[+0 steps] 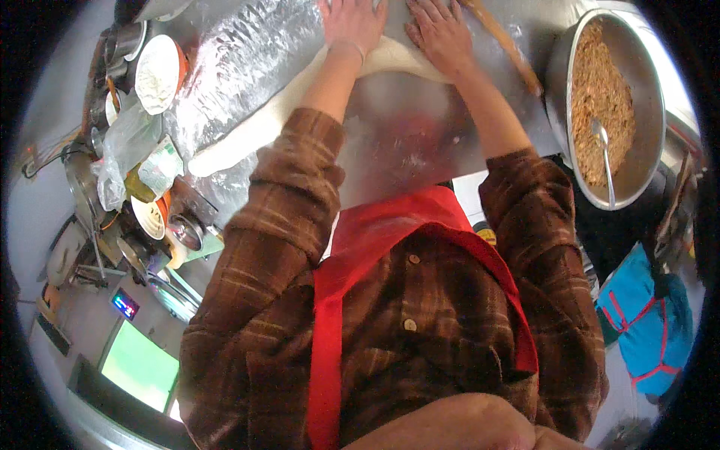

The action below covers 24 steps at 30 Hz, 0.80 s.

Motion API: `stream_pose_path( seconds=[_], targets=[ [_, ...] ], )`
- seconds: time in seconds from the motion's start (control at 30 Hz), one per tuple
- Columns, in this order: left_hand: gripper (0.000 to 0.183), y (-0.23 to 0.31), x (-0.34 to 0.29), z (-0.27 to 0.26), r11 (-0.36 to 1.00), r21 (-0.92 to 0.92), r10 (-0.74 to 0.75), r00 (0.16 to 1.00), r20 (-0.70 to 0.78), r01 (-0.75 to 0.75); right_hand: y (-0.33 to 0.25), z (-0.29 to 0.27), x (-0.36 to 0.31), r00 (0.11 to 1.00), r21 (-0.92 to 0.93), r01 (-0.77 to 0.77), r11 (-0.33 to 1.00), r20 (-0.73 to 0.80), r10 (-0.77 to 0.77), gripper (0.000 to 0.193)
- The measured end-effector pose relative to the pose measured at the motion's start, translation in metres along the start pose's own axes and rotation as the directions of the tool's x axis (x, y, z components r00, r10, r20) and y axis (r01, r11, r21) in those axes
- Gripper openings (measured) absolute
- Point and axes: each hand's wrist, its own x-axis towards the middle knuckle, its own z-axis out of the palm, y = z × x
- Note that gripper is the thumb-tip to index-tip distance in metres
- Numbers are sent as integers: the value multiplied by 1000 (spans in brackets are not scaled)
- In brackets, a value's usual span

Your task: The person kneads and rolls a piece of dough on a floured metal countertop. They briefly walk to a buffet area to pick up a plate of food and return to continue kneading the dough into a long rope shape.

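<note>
A long pale strip of dough (247, 142) curves from the left of the metal worktop up to the top middle. My left hand (354, 28) lies over the dough, its fingers stretched out and partly cut off by the upper edge. Beside it, my right hand (441, 36) rests flat on the dough's right end with fingers spread. Neither hand grips anything. A wooden rolling pin (510, 49) lies slanted just right of my right hand. Where the dough runs past the top edge I cannot see.
A large metal bowl (660, 112) of brown crumbly filling, with a spoon (604, 154) in it, stands at the right. On the left are a bowl of white flour (159, 73), plastic bags (127, 150) and assorted kitchenware. Shiny, oily-looking worktop (240, 56) extends beyond the dough.
</note>
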Motion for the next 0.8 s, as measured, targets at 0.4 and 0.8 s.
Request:
stream_pose_path(
  seconds=[0.4, 0.8],
  targets=[
    [49, 2, -191, -31, 919, -254, 307, 952, -21, -302, -100, -57, -139, 935, -18, -142, 990, 325, 140, 48],
    [49, 0, -64, -3, 955, -155, 221, 956, -194, -253, -40, -13, -33, 901, -300, -316, 900, 202, 384, 43]
  ],
)
